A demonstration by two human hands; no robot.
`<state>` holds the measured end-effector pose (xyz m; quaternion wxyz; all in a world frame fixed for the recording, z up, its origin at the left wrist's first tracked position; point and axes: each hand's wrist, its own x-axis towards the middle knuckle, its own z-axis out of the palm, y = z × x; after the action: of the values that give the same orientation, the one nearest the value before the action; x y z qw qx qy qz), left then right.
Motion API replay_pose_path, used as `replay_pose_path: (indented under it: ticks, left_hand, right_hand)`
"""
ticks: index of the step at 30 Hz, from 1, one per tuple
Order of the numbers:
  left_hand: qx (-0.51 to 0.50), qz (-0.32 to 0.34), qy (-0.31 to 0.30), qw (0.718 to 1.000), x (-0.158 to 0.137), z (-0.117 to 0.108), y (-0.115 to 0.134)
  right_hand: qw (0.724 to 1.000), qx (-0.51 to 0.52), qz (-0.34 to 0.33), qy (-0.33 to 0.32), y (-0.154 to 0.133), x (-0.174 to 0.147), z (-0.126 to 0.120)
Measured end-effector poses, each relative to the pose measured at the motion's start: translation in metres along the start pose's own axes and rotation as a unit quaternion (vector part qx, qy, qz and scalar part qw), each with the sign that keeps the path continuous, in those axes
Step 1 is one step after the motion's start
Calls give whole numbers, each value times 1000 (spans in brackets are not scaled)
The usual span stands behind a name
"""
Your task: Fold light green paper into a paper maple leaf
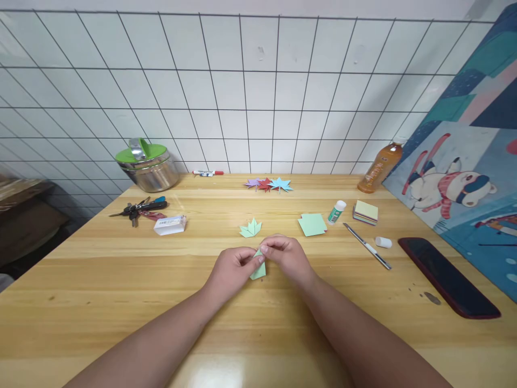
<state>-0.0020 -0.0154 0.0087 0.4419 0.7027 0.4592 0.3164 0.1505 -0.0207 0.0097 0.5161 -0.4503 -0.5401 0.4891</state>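
Between my two hands is a small folded piece of light green paper point(259, 271), partly covered by my fingers. My left hand point(236, 267) pinches its left side, thumb lying across the front. At its top corner, the thumb and fingers of my right hand point(287, 255) are pressed together on the paper. Just beyond my hands lies a green folded paper leaf point(251, 228) with several points. Light green square sheets point(312, 224) lie to the right, past my right hand. Farther back, purple, red and blue paper leaves point(268, 185) overlap in a row.
At right are a glue stick point(336, 213), its white cap point(383, 242), a pen point(367, 247), a sticky-note stack point(365, 212), a dark phone point(448, 277) and a tea bottle point(379, 167). Left stand a lidded steel pot point(151, 170), keys point(139, 209), a small box point(170, 225) and a marker point(208, 173).
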Motion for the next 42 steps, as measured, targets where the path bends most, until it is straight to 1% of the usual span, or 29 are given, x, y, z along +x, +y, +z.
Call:
replay_pose_path:
  ticks: [5, 8, 12, 17, 22, 26, 30, 37, 42]
  left_hand:
    - [2, -8, -6, 1000, 1, -2, -1]
    - [-7, -12, -17, 1000, 1, -3, -1]
    - [-28, -12, -35, 999, 1, -5, -3]
    - [-21, -14, -31, 999, 1, -4, -4]
    - [-7, -10, -27, 1000, 2, -3, -4]
    - [-1, -4, -35, 999, 2, -4, -3]
    - [-6, -2, -40, 999, 2, -4, -3]
    - [0, -9, -32, 999, 2, -4, -4]
    - [1, -13, -28, 1000, 1, -4, -5]
  right_hand:
    - [998, 41, 40, -30, -1, -1, -1]
    - [996, 48, 64, -39, -2, -2, -2]
    - [998, 18, 44, -41, -3, -2, -1]
    - [999, 1, 30, -21, 0, -1, 0]
    - [997, 42, 66, 6, 0, 0, 0]
    - [994, 50, 95, 15, -2, 0, 1]
    - [993, 53, 103, 10, -2, 0, -1]
    - [994, 50, 93, -28, -1, -2, -5]
    - [995, 58, 83, -16, 1, -2, -2]
